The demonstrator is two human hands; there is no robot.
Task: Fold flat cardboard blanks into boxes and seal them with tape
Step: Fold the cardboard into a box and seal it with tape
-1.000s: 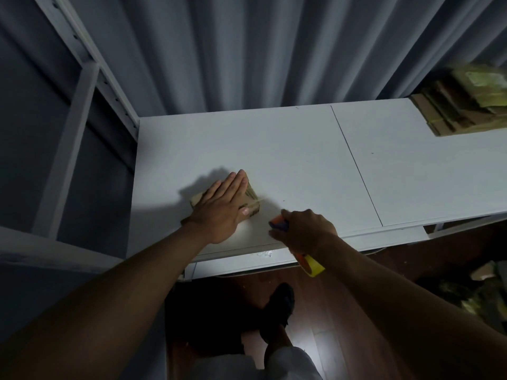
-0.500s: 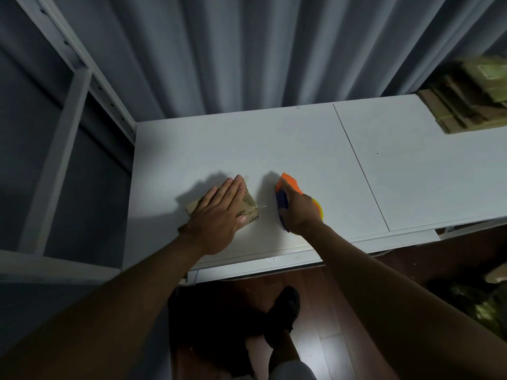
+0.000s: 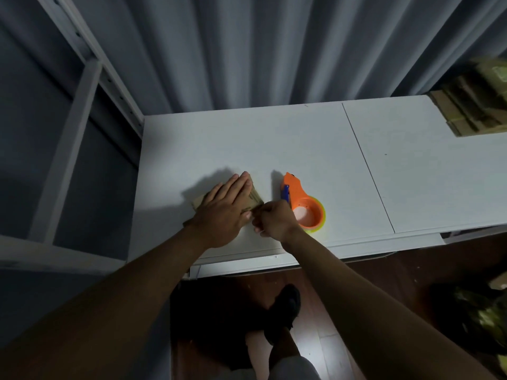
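Centre frame: we've set the tape dispenser (image 3: 301, 204) down; right hand (image 3: 274, 219), fingers curled, now works the box (image 3: 253, 200) edge w/ tape cut, left hand (image 3: 223, 212) pressing flat, fingers straight.

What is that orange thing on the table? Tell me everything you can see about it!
It is a tape holder that looks like orange plastic. It has a round ring that holds a yellowish roll of tape, a pointed nose aimed away from the person, and a small blue part on its left side. It lies flat on the white table, just right of the right hand. Whether the hand touches it cannot be told. Nothing grips it.
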